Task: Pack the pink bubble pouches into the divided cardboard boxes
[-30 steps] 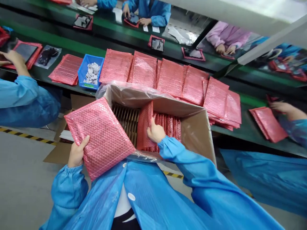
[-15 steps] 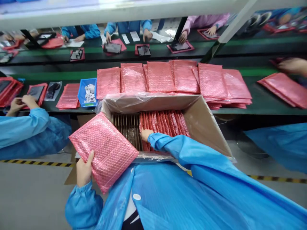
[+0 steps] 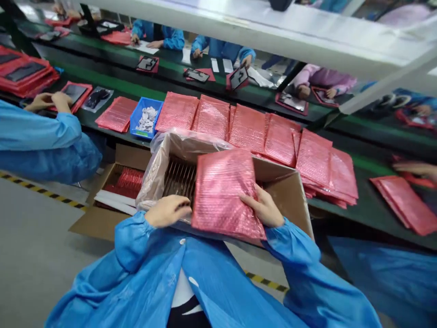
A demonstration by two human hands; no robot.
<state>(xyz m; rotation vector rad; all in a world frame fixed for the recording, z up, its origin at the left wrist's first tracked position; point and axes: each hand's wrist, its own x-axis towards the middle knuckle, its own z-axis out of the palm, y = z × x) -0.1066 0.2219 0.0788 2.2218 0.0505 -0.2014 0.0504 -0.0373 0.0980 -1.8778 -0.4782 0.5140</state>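
Note:
My right hand [image 3: 264, 208] grips a pink bubble-wrap pouch [image 3: 223, 193] by its right edge, thumb on the face toward me. The pouch is held over a lined carton [image 3: 290, 198] and hides most of the pink pouches inside. Just left of that pouch, my left hand [image 3: 169, 211] hovers at the carton's near edge, its fingers loosely bent and apart, with nothing seen in them. Brown cardboard dividers [image 3: 179, 175] stand upright in the carton's left part.
Piles of pink pouches [image 3: 247, 127] line the bench behind the carton, beside a blue bin [image 3: 145, 118] of small white pieces. A second open carton [image 3: 119, 182] stands at lower left. Co-workers' hands [image 3: 51, 101] are at the left, right and across the line. A white beam [image 3: 259, 32] crosses overhead.
The pouch has passed from my left hand to my right and now lies over the carton. My right hand has come out of the carton. The view has turned and tilted.

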